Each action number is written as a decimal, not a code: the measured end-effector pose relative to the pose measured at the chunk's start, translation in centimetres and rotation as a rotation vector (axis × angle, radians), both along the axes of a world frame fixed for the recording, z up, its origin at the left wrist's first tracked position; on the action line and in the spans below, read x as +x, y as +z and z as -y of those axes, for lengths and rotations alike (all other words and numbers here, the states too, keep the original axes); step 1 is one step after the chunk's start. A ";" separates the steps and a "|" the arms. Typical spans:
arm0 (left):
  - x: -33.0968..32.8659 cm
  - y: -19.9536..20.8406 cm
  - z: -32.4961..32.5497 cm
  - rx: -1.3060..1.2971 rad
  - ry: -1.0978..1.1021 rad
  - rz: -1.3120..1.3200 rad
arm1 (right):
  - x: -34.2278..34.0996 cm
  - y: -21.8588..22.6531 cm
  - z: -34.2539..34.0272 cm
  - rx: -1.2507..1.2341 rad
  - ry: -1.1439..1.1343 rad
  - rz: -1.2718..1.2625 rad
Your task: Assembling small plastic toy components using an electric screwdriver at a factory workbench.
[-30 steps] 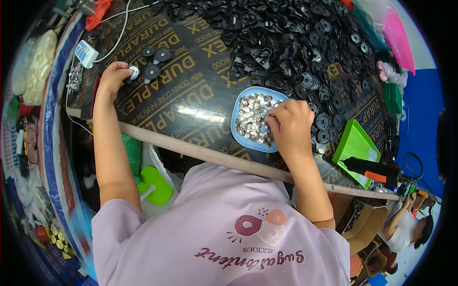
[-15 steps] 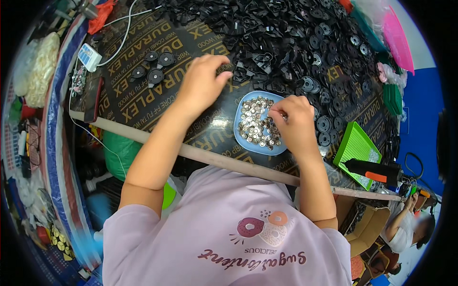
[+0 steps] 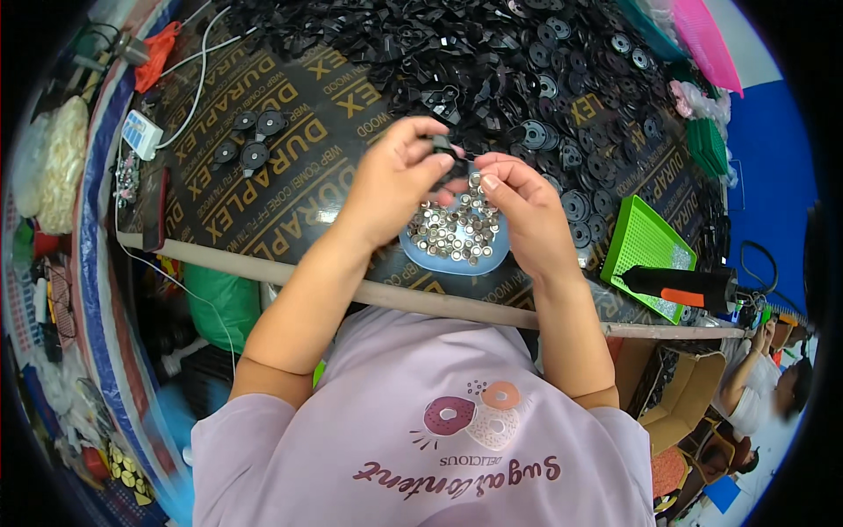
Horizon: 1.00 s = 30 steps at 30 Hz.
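Above the far part of a blue bowl point(image 3: 458, 266), my two hands are close together. My left hand point(image 3: 392, 186) is closed on a small black plastic part point(image 3: 446, 151), partly hidden by the fingers. My right hand point(image 3: 529, 211) pinches thumb and forefinger right beside that part; what lies between its fingertips is too small to make out. Many small round silver metal pieces point(image 3: 452, 231) lie in the bowl beneath.
Black plastic parts point(image 3: 413, 44) are heaped across the table's far side, with black discs point(image 3: 575, 206) at the right. Several assembled black pieces point(image 3: 255, 155) lie at left. A green basket point(image 3: 628, 237) and a black-and-orange tool point(image 3: 676, 285) stand right. A phone point(image 3: 156, 211) lies by the left edge.
My left hand has moved right and now holds a black plastic part. My right hand has lifted from the metal pieces in the bowl and come to meet it.
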<state>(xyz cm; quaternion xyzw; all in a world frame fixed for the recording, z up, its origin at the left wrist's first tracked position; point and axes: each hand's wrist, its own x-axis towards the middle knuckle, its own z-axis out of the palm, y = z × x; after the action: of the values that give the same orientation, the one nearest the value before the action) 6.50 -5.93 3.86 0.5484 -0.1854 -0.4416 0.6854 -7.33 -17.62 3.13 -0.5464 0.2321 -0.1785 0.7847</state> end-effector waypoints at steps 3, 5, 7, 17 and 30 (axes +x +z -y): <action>-1.4 -0.9 -0.2 -0.132 -0.019 -0.205 | 0.4 -0.2 -0.2 -0.145 -0.007 0.043; -1.9 -0.1 -0.5 -0.169 -0.042 -0.267 | 0.4 -0.2 0.0 -0.384 -0.056 -0.082; -2.2 0.1 -0.6 -0.174 -0.052 -0.227 | 0.3 -0.5 0.3 -0.415 -0.054 -0.077; -3.1 0.2 -0.7 -0.159 -0.081 -0.036 | 0.6 0.5 -0.8 -0.544 -0.112 -0.066; -1.2 -0.4 -2.0 -0.112 0.015 -0.048 | 0.5 -0.4 2.6 -0.697 -0.129 -0.056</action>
<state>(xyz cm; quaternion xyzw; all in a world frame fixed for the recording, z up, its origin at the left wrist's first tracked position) 5.33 -3.97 3.44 0.4997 -0.1893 -0.4383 0.7227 -6.87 -20.22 2.74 -0.7701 0.2127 -0.2813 0.5317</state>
